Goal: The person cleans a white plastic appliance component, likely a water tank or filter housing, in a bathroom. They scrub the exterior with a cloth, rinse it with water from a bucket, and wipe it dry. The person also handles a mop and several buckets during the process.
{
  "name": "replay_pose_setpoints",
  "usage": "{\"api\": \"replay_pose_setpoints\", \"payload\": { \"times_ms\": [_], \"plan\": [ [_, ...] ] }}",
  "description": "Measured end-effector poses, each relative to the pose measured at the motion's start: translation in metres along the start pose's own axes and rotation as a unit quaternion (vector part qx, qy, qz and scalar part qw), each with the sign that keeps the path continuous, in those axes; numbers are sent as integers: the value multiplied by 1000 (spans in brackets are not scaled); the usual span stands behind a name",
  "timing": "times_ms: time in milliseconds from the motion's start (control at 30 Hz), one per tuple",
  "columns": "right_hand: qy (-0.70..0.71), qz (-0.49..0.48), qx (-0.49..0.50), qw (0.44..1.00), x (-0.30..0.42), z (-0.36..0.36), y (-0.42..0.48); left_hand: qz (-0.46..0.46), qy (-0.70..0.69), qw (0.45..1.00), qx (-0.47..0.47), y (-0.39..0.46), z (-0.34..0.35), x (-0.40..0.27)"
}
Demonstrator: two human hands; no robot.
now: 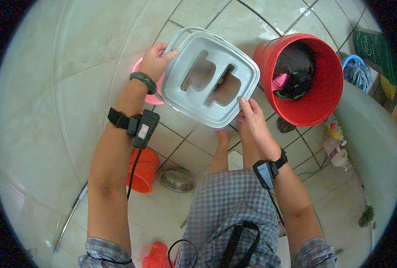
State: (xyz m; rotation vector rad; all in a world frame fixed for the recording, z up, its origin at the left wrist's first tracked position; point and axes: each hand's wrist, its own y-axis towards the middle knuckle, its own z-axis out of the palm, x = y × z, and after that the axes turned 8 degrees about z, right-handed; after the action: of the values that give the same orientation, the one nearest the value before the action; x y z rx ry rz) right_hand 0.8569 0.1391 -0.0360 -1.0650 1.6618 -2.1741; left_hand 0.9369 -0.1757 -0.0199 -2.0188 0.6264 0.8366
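A grey rectangular plastic bucket [193, 110] with two shaped openings across its top hangs between my hands above the tiled floor. On its upper left side, my left hand [156, 60] grips the rim and handle, thumb on top. My right hand [252, 112] holds the lower right corner, its thumb on the rim and fingers underneath. Brown, blurred matter shows through the openings; what it is cannot be told. Partly hidden behind the left hand and the bucket is a pink basin [155, 99]. To the right stands a large red bucket [325, 97] containing dark cloth [294, 60] and something pink.
A smaller red bucket [143, 171] lies tilted beside a metal bowl [177, 181] at lower left. Right of the large bucket are a blue container [352, 60] with a mop head and plastic bottles [335, 147]. A metal pole [70, 219] leans at far left.
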Motion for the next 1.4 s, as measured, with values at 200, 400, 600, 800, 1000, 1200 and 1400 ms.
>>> {"api": "replay_pose_setpoints", "payload": {
  "times_ms": [200,400,600,800,1000,1200,1400],
  "plan": [
    [7,-28,-29,999,8,6,0,-10,-20,1000,0,-1,-4,-5],
    [-37,-33,-45,998,-1,16,5,22,-60,996,-55,-14,-5,49],
    [-42,16,-28,999,29,25,7,-63,-120,987,-83,-28,-2,26],
    [-100,49,-22,994,44,30,6,-64,-185,964,-179,-44,15,58],
    [-95,147,21,984,71,23,7,-141,-97,943,-285,-45,14,66],
    [-152,202,61,966,73,-3,-18,-197,-95,910,-351,-105,5,79],
    [-290,154,104,939,14,-34,-40,-277,-142,865,-394,-247,18,207]
  ]
}}
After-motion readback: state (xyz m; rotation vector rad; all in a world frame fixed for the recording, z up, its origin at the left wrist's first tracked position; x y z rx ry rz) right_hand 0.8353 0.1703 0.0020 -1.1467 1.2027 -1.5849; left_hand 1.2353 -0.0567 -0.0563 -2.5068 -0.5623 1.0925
